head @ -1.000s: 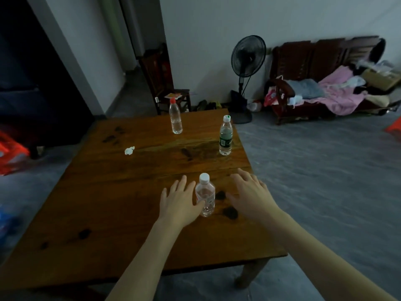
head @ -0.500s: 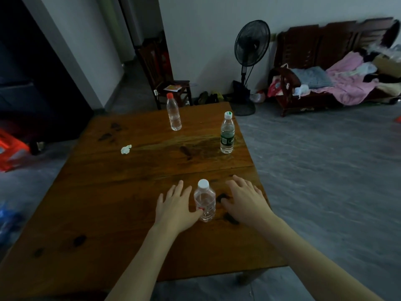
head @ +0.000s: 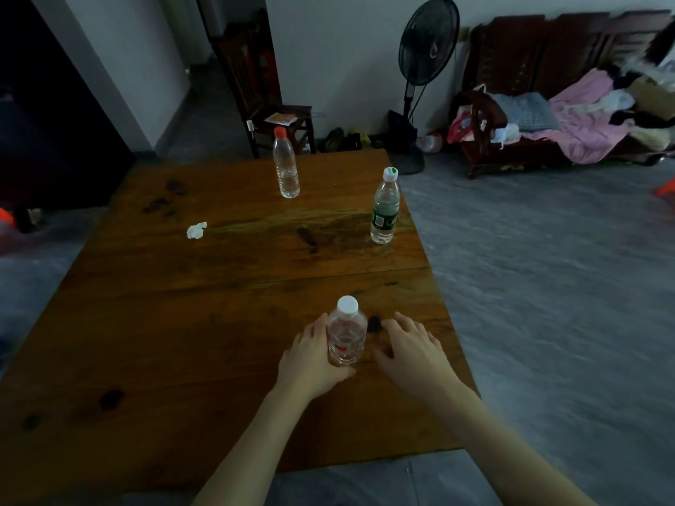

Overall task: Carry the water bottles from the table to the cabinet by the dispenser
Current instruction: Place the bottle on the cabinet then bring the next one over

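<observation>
From the head view, the left hand (head: 310,363) is curling its fingers around the small clear white-capped plastic water bottle (head: 346,336) standing upright at the 5 o'clock part of the brown wooden table (head: 182,323), while the right hand (head: 409,354) is hovering just beside it at 3 o'clock, fingers loosely spread and holding nothing. A red mark is showing on that bottle's label, its writing unreadable. The clear red-capped bottle (head: 285,164) is standing at 12 o'clock and the green-labelled bottle (head: 385,208) at 2 o'clock, its print too small to read.
</observation>
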Available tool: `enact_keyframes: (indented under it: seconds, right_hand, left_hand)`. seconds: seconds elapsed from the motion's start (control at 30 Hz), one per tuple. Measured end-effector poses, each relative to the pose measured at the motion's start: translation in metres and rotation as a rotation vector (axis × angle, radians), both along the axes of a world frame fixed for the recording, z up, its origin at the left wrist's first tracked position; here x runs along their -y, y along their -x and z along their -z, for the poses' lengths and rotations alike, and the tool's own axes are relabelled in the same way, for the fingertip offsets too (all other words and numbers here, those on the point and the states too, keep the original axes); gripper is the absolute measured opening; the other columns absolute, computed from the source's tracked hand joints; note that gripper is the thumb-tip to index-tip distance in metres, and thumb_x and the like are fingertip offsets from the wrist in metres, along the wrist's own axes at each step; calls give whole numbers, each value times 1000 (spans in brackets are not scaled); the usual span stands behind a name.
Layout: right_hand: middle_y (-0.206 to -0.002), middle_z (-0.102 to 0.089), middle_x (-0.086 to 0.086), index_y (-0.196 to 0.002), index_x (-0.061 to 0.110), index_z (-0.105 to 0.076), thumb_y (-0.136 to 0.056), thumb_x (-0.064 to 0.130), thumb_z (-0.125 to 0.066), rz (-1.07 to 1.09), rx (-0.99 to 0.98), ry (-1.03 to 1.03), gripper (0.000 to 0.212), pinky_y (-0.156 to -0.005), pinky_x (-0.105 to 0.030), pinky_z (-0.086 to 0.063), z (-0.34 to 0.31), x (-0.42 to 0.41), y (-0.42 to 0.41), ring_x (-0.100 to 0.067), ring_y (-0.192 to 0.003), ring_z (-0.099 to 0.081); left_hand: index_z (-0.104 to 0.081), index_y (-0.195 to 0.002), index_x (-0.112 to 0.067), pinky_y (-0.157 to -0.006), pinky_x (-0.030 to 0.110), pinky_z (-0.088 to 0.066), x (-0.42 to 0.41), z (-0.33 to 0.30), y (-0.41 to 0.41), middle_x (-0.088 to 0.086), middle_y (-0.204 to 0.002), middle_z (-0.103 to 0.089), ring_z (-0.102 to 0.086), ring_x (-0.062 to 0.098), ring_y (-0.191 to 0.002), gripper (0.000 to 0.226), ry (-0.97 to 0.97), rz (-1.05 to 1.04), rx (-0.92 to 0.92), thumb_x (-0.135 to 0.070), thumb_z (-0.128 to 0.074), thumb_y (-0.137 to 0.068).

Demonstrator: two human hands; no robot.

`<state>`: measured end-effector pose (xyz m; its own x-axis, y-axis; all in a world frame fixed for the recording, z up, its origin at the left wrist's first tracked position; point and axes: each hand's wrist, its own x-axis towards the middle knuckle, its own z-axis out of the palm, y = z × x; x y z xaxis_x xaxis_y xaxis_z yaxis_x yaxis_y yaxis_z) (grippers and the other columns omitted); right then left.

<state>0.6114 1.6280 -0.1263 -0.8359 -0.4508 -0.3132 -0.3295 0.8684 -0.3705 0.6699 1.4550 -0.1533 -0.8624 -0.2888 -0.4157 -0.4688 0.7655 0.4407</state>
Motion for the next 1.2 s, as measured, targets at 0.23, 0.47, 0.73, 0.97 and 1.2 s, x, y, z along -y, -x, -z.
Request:
enact_keyframes:
  seconds: [0.23,0.47,0.73,0.97,1.2]
  right_hand:
    - [-163,-25,-4,-147,24,-37,-99,44,-49,15,114,-49,54,-121,-50,-20,31,-6,-9,-25,-150,-22]
    - [-163,-23,-2,-152,25,-32,-98,44,-50,26,149,-49,60,-121,-48,-22,42,-11,-15,-23,-150,-22]
    - [-118,-63,2,-129,19,-58,-98,36,-57,516,715,451,35,-88,-25,-49,45,-23,-10,-7,-97,-60]
    - [-126,-68,-12,-132,9,-59,-103,43,-38,877,1239,1154,50,-109,-51,-41,19,-21,-21,-31,-121,-61]
    - [-119,-67,-19,-132,3,-62,-100,49,-38,848,1371,1414,61,-96,-45,-48,-14,-24,-32,-32,-107,-66]
  left_hand:
    - [-32,-144,-21,-104,30,-43,-18,51,2,-2,-145,-49,-48,20,-135,98,-380,-356,-301,-28,-93,-67]
    - [-48,-127,-30,-76,6,-41,-19,51,16,-23,-113,-58,-58,-2,-107,65,-446,-316,-441,-20,-87,-76]
    - [-50,-130,-30,-90,20,-53,0,-15,10,-17,-119,-66,-63,-6,-109,68,-489,-145,-577,-21,-88,-75]
    - [-52,-134,-27,-92,19,-53,1,-90,-5,-15,-123,-68,-65,6,-115,72,-505,154,-637,-13,-89,-74]
    - [-49,-135,-6,-91,22,-52,-11,-118,-10,11,-125,-65,-64,24,-114,77,-540,220,-590,-25,-83,-70]
